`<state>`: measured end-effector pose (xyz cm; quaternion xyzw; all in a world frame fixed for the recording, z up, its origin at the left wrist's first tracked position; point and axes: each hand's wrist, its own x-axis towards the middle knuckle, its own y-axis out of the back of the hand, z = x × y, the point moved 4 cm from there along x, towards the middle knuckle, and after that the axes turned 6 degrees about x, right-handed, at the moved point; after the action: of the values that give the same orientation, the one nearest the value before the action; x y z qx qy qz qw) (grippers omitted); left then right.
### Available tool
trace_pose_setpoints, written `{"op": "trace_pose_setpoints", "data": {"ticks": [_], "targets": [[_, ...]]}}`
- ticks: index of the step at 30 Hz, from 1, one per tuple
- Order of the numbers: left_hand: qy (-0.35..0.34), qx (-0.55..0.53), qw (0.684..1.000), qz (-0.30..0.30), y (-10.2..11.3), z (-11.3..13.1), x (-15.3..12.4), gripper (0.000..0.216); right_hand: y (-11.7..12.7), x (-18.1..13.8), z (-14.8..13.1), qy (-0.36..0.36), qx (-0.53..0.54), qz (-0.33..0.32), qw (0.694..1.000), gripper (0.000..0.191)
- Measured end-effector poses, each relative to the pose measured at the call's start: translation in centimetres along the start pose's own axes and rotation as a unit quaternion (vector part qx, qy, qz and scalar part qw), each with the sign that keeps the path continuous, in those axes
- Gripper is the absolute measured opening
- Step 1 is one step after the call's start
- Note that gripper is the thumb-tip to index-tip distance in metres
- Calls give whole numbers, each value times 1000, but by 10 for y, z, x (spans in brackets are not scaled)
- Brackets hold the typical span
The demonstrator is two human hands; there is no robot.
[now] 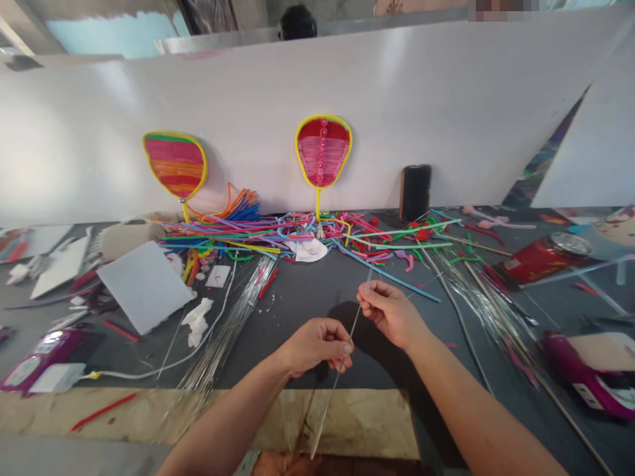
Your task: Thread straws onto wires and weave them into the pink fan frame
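Both hands [320, 347] in fingertip pinch on thin, straight wire [325, 414], dk matte tabletop [292, 294] below

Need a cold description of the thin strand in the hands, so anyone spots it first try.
Below the white panel, find the dark tabletop, where the left hand and right hand come close together. The thin greyish strand slants between them, its lower end over the tan strip in front. Unlike the silvery bundle lying further left, it is pinched in the hands.
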<state>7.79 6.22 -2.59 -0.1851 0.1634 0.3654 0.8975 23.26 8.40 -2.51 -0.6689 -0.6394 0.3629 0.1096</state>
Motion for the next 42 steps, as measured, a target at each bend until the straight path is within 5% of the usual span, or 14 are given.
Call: {"op": "trace_pose_setpoints", "data": {"ticks": [8, 20, 42], "targets": [[33, -3, 998, -44, -5, -1, -2, 27, 0, 3, 6, -14, 14, -21, 1000, 26], [23, -145, 989, 6, -10, -3, 2, 36, -10, -3, 14, -16, -22, -45, 999, 30], [23, -101, 995, -9, -5, -12, 8, 32, -7, 1, 20, -14, -80, -39, 996, 27]]}}
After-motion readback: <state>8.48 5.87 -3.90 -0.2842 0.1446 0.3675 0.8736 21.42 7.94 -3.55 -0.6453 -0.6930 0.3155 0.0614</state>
